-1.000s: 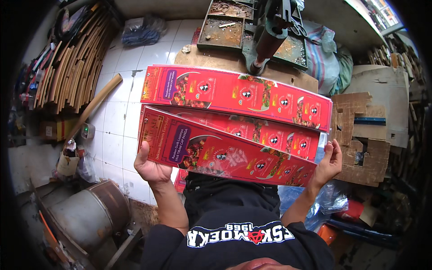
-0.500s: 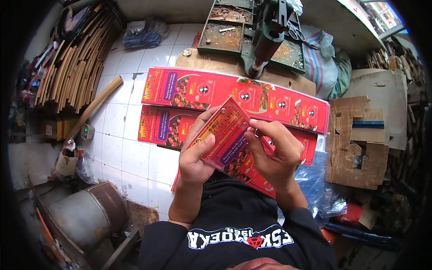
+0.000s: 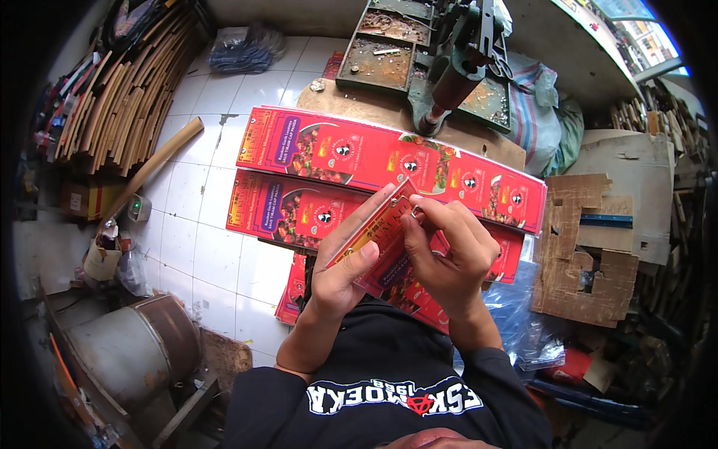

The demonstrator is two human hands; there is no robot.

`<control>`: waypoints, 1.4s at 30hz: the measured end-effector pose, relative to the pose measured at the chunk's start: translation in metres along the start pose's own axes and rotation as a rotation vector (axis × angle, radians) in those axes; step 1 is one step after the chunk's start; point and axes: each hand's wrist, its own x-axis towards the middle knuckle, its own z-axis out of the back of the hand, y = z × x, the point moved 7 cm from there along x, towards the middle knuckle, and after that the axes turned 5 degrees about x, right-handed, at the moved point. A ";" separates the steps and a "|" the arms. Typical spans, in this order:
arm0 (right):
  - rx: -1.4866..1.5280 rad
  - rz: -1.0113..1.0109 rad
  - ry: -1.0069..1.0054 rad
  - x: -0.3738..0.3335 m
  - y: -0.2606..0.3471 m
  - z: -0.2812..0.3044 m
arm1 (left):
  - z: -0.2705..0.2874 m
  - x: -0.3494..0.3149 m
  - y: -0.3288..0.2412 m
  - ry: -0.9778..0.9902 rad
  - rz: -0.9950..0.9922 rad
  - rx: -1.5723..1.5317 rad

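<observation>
A long red printed sign strip [image 3: 404,277] with a clear glossy edge is held tilted up in front of my chest. My left hand [image 3: 340,273] grips its left end, thumb on the printed face and fingers behind. A metal eyelet sits near the strip's upper corner. Beside that corner my right hand [image 3: 452,251] is closed in a pinch, thumb against forefinger, on a small shiny metal piece [image 3: 418,216]; its exact kind is too small to tell. Beyond my hands lie two stacks of similar red strips, a far stack [image 3: 374,153] and a nearer stack [image 3: 247,202].
A green press machine [image 3: 452,86] with parts trays [image 3: 374,63] stands behind the stacks on a wooden board [image 3: 321,97]. Cut cardboard [image 3: 550,262] and clear plastic sheets [image 3: 512,299] lie at right. A metal drum [image 3: 142,348] and leaning cardboard sheets [image 3: 142,97] are at left.
The strip's upper corner has turned more upright and shifted slightly right. My right hand's fingertips have moved up toward that corner with the metal piece. The left hand still grips the strip.
</observation>
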 end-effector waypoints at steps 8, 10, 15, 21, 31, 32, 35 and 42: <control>-0.038 0.053 0.014 -0.001 0.004 -0.001 | 0.000 -0.003 -0.003 -0.005 -0.010 0.079; -0.055 0.084 0.032 -0.001 0.008 -0.003 | 0.003 -0.004 -0.005 -0.021 -0.042 0.164; -0.072 0.194 0.062 -0.005 0.010 -0.008 | 0.005 -0.007 -0.008 -0.059 -0.058 0.261; -0.133 0.205 0.096 -0.005 0.014 -0.012 | 0.006 -0.006 -0.009 -0.053 -0.091 0.297; 0.002 0.017 -0.071 -0.016 -0.010 -0.004 | 0.016 -0.002 -0.004 -0.109 -0.073 0.048; 0.012 -0.013 -0.084 -0.016 -0.013 0.000 | 0.018 -0.002 -0.004 -0.110 -0.077 0.036; 0.193 -0.196 0.000 -0.021 -0.029 0.001 | 0.025 -0.001 -0.002 -0.093 -0.095 -0.059; 0.276 -0.337 -0.017 -0.033 -0.036 0.002 | 0.027 0.001 0.004 -0.097 -0.119 -0.139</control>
